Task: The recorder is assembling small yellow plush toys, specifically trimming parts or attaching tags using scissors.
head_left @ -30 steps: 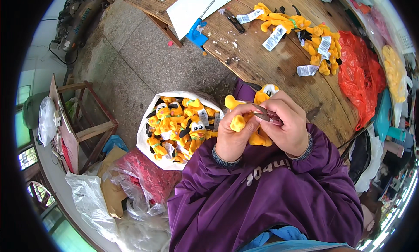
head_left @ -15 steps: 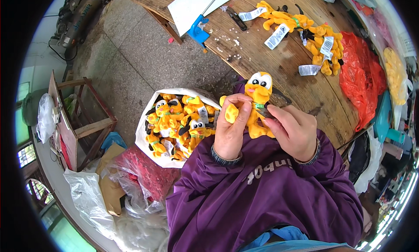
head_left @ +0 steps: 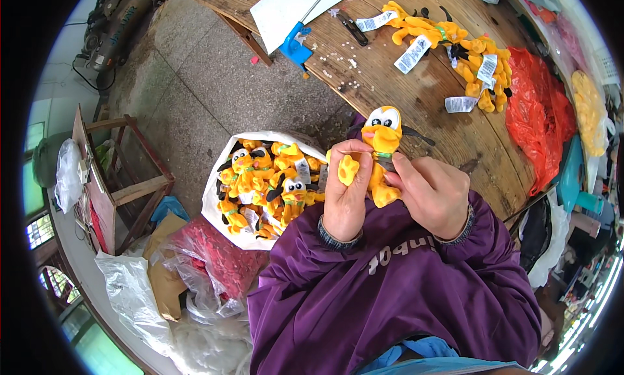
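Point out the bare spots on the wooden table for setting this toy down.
Bare wood lies between the held plush dog and the plush pile, bordered by the red bag. Scraps crowd the table near the white sheet.

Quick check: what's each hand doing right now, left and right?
Left hand: closed on the yellow plush dog toy, gripping its paw side.
Right hand: closed on the same toy, fingers pinching at its neck.

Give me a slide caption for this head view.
Both hands hold a yellow plush dog above a sack of them.
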A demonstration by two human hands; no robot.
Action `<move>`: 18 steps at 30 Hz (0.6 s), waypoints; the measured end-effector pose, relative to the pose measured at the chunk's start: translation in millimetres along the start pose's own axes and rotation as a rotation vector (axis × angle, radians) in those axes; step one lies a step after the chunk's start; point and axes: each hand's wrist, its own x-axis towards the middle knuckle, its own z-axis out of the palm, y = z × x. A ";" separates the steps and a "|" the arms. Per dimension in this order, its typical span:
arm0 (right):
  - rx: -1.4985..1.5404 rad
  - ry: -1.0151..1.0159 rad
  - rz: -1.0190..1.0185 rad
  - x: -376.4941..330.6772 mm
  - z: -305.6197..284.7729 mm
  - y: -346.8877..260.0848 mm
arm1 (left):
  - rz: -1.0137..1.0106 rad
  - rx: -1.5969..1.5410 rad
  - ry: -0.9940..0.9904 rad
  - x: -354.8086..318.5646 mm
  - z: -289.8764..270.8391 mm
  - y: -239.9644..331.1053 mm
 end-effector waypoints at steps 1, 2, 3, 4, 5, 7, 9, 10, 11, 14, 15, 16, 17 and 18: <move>-0.017 -0.002 -0.003 -0.1 0.8 0.0 | 0.023 0.031 0.001 0.0 0.6 0.4; -0.034 -0.003 -0.006 -0.3 1.5 0.0 | 0.046 0.062 0.003 -0.1 1.2 0.6; -0.051 -0.005 -0.009 -0.5 2.1 0.1 | 0.069 0.093 0.004 -0.2 1.5 0.5; -0.050 -0.006 -0.009 -0.6 2.6 0.1 | 0.069 0.093 0.005 -0.5 1.4 -0.1; -0.053 -0.008 -0.011 -0.8 3.0 0.2 | 0.092 0.127 0.015 -0.9 1.0 -1.4; -0.061 -0.012 -0.014 -1.2 3.7 0.3 | 0.140 0.193 0.036 -1.9 -0.1 -4.2; -0.064 -0.013 -0.015 -1.4 3.9 0.2 | 0.163 0.227 0.046 -2.7 0.4 -5.0; -0.064 -0.010 -0.012 -1.4 3.9 0.1 | 0.179 0.256 0.054 -3.0 1.3 -4.7; -0.063 -0.007 -0.010 -1.3 4.0 -0.2 | 0.194 0.286 0.063 -3.4 2.3 -4.3; -0.063 -0.001 -0.004 -1.3 4.2 -1.0 | 0.225 0.344 0.079 -4.6 3.1 -3.7; -0.059 0.000 -0.002 -1.3 4.3 -1.2 | 0.232 0.369 0.083 -5.0 2.7 -3.7; -0.055 0.002 0.000 -1.3 4.4 -1.4 | 0.239 0.393 0.087 -5.3 2.3 -3.7; -0.051 0.003 0.003 -1.3 4.5 -1.7 | 0.246 0.418 0.092 -5.6 2.0 -3.7; -0.047 0.004 0.005 -1.2 4.6 -1.9 | 0.253 0.443 0.096 -5.8 1.8 -3.6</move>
